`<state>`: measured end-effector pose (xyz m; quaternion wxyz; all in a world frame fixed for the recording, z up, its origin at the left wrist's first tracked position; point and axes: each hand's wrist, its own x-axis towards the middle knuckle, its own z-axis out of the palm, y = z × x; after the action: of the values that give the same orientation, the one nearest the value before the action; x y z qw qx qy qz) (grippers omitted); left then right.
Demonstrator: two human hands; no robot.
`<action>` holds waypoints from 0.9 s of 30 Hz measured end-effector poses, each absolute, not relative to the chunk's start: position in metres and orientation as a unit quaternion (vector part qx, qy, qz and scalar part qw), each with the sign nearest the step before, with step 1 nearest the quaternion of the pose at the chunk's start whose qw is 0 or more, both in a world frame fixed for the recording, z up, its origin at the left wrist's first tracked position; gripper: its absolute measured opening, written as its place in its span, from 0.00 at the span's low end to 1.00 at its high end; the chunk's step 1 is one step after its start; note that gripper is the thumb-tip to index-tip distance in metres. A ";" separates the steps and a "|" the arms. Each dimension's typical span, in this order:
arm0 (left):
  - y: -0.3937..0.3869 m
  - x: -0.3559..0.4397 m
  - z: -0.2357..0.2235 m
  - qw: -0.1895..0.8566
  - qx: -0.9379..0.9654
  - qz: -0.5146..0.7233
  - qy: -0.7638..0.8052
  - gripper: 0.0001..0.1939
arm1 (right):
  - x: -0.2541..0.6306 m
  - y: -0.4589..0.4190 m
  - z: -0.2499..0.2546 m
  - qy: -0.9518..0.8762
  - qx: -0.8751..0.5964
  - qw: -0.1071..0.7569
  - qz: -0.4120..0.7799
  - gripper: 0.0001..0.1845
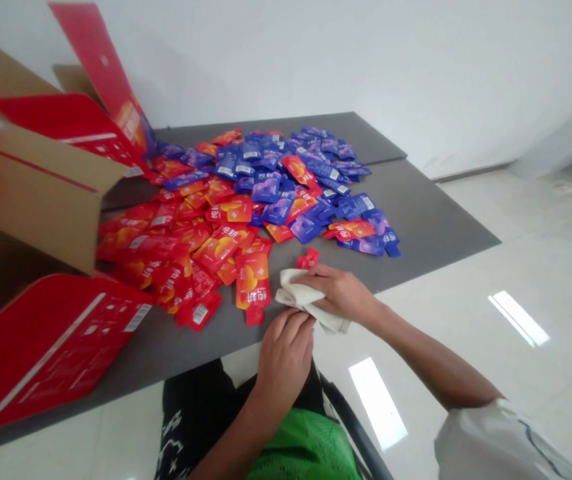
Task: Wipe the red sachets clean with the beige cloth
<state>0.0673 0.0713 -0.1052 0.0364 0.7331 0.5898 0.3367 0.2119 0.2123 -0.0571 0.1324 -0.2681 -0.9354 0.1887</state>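
A crumpled white cloth [293, 291] lies at the near edge of the dark grey table [426, 213]. My right hand [342, 293] rests over it with the fingers curled around it. At the table edge my left hand [285, 355] sits just below the cloth, fingers bent and touching its near end. A big heap of small sachets spreads beyond: red ones [191, 247] on the left, blue ones [296, 173] on the right. One red sachet [253, 283] lies right beside the cloth.
An open cardboard box [41, 193] with red flaps [51, 340] stands at the table's left. A white wall rises behind. Glossy white floor tiles lie to the right. My green and black clothing shows below.
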 end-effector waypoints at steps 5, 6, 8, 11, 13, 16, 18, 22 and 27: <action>0.073 0.066 -0.104 0.039 0.735 0.353 0.577 0.17 | 0.206 0.275 -0.053 -0.933 -0.318 0.126 0.111 0.18; 0.073 0.066 -0.104 0.040 0.735 0.353 0.578 0.17 | 0.206 0.280 -0.050 -0.933 -0.324 0.124 0.096 0.18; 0.073 0.067 -0.105 0.040 0.734 0.353 0.579 0.17 | 0.208 0.275 -0.044 -0.932 -0.326 0.131 0.089 0.19; 0.072 0.067 -0.106 0.045 0.733 0.345 0.585 0.16 | 0.213 0.240 -0.044 -0.936 -0.291 0.147 0.130 0.23; 0.071 0.068 -0.106 0.045 0.730 0.332 0.596 0.10 | 0.215 0.216 -0.049 -0.941 -0.263 0.137 0.166 0.23; 0.071 0.067 -0.106 0.045 0.729 0.328 0.599 0.09 | 0.214 0.204 -0.056 -0.936 -0.260 0.127 0.199 0.20; 0.072 0.067 -0.105 0.046 0.732 0.343 0.586 0.14 | 0.212 0.217 -0.058 -0.932 -0.277 0.129 0.196 0.21; 0.073 0.068 -0.106 0.044 0.730 0.359 0.580 0.17 | 0.206 0.263 -0.055 -0.934 -0.304 0.126 0.138 0.19; 0.072 0.068 -0.108 0.041 0.729 0.352 0.586 0.18 | 0.209 0.271 -0.046 -0.928 -0.337 0.134 0.085 0.19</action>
<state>0.0681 0.0725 -0.1077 0.0413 0.7287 0.5857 0.3523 0.2090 0.2706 -0.0463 0.1343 -0.3371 -0.9279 0.0853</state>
